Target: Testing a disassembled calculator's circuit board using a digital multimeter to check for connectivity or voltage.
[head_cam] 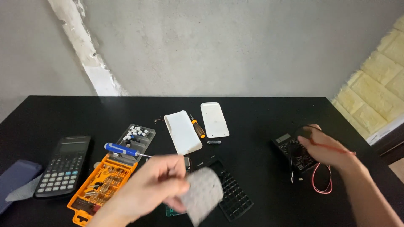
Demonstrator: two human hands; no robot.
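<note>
My left hand (158, 185) holds a grey rubber keypad sheet (205, 194) low over the table, above a green circuit board (173, 211) and a black key frame (232, 191). The hand and sheet are blurred. My right hand (326, 150) rests on a black multimeter (292, 152) at the right, fingers over its dial, with red and black test leads (322, 180) running beneath the wrist.
An orange bit case (101, 185) with a blue screwdriver (122, 149) lies at the left, beside a black calculator (64, 166) and a dark cover (14, 176). Two white shells (183, 132) (214, 120) and a small orange screwdriver (197, 126) lie further back.
</note>
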